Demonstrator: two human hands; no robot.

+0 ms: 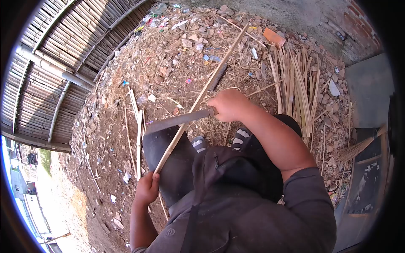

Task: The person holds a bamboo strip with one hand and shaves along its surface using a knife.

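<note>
My left hand [147, 188] is closed around the lower end of a long split bamboo strip [173, 143], beside my left knee. The strip slants up and away to the right. My right hand [230, 104] grips the handle of a machete [164, 122], whose long dark blade points left. That blade crosses the strip above my left thigh, overlapping it in this view. On the ground past my right hand lies a dark ridged rod [218, 78], partly behind the strip.
Many split bamboo strips [295, 84] lie in a pile at the right. A few more strips [138, 135] rest on the ground at left. Rubble and litter cover the soil around an orange brick piece [274, 37]. A bamboo fence [63, 59] stands left, a wall [295, 17] at the back.
</note>
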